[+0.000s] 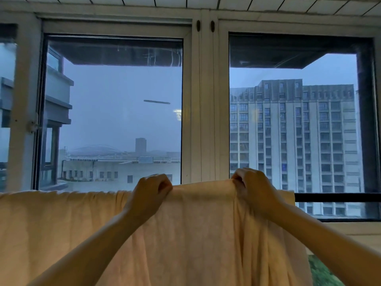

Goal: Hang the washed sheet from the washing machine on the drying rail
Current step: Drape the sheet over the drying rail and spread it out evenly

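Observation:
A pale peach sheet hangs across the lower part of the view, its top edge draped along a line in front of the window; the rail under it is hidden by the cloth. My left hand pinches the top edge near the middle. My right hand grips the same edge a little to the right. The stretch of cloth between the two hands is lifted slightly above the rest of the edge. The sheet's right end hangs down past my right forearm.
Two large window panes in white frames stand straight ahead, close behind the sheet. A dark horizontal bar runs across the right pane. A pale sill lies at the lower right, with a green patterned surface below it.

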{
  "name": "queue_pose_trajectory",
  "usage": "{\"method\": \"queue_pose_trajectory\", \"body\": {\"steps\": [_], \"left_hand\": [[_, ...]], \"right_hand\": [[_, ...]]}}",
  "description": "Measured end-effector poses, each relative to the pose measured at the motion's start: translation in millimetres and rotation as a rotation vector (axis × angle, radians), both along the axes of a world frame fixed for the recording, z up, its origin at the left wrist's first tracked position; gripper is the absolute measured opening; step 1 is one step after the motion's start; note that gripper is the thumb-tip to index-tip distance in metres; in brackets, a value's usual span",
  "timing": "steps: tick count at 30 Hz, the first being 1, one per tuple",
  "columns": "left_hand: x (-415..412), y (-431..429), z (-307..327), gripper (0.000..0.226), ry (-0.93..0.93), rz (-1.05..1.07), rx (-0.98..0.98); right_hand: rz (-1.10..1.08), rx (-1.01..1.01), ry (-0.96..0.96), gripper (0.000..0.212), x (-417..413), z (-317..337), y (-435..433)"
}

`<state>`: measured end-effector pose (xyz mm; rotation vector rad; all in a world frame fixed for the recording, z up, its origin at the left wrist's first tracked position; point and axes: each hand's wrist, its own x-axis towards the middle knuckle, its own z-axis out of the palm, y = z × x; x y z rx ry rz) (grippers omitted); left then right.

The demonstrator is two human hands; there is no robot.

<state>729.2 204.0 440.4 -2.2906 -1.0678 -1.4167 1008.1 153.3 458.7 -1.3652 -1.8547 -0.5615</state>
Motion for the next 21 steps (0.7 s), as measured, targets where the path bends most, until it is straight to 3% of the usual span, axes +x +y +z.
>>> {"method": "queue_pose_trajectory", "body": {"steps": [8, 15, 21], "left_hand": [[7, 3, 4, 0.009, -0.059, 0.016, 0.094], [34, 15, -5, 0.013, 0.037, 0.001, -0.032], [43, 10, -3, 0.018, 0.026, 0.06, -0.056]], "right_hand": [[0.0, 0.042, 0.108, 0.013, -3, 8, 9], [-0.09, -0.113, 0.127, 0.013, 28, -1, 10], [-0.108, -0.095, 0.155, 0.017, 51, -7, -1]]}}
